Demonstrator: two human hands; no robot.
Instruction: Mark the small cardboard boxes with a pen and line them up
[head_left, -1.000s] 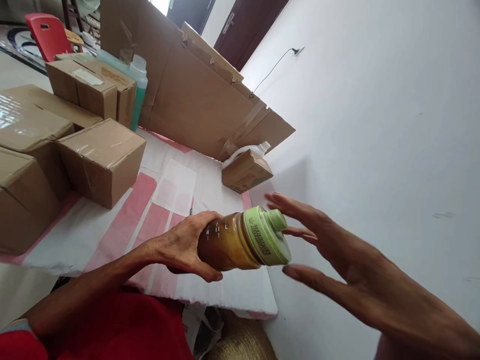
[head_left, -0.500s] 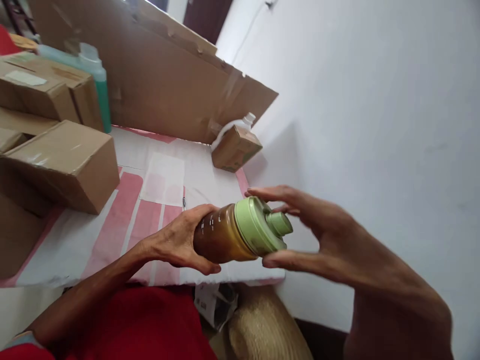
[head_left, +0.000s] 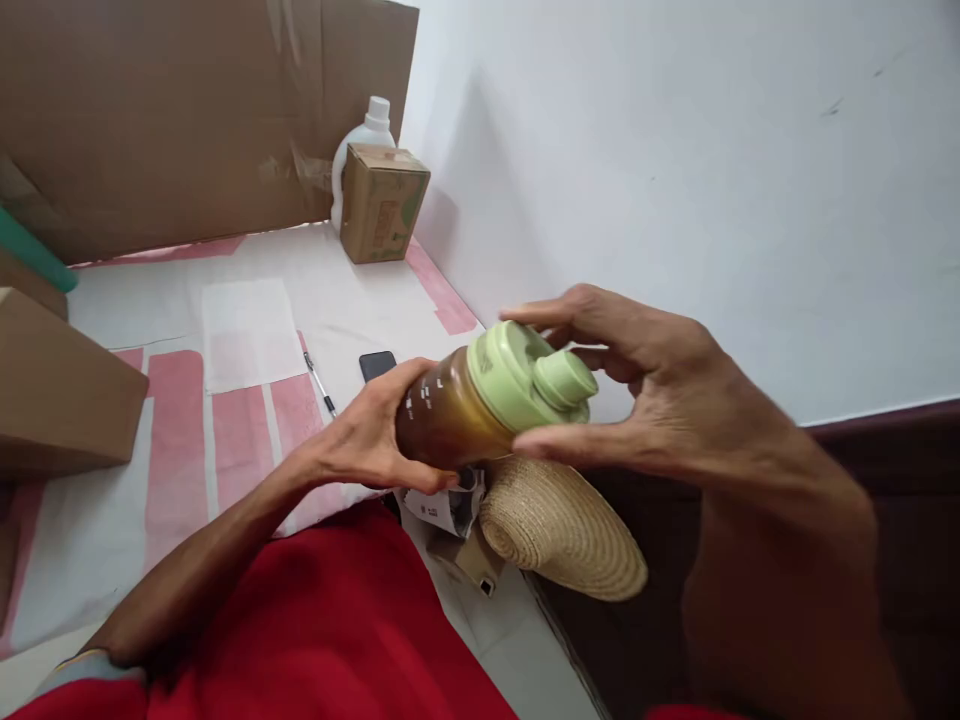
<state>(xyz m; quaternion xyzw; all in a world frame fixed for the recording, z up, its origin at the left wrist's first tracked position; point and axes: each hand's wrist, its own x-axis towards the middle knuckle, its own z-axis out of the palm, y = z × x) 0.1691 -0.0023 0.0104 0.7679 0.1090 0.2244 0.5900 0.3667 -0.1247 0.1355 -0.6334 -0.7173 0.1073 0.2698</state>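
A tilted water bottle (head_left: 442, 410) with a see-through brown body and white markings hangs above the table's edge, its light green lid (head_left: 517, 375) pointing right. My left hand (head_left: 375, 430) is wrapped around the lower body, thumb in front. Around the lid curves my right hand (head_left: 645, 390), its fingertips at the upper rim and its thumb on the lower side. A round green spout cap (head_left: 566, 380) sticks out from the lid towards my right palm. The far side of the bottle is hidden.
On the table (head_left: 172, 250) lie a paper sheet (head_left: 251, 340), a pen (head_left: 321, 385) and a dark phone (head_left: 377, 364). A small carton (head_left: 382, 210) and a white jug (head_left: 375, 125) stand by the wall. Boxes (head_left: 67, 385) are at left; a straw hat (head_left: 562, 525) is below.
The view has swung right and downward, bringing the phone and more of the hat into sight. My right hand has come closer around the lid; my left hand keeps its hold.
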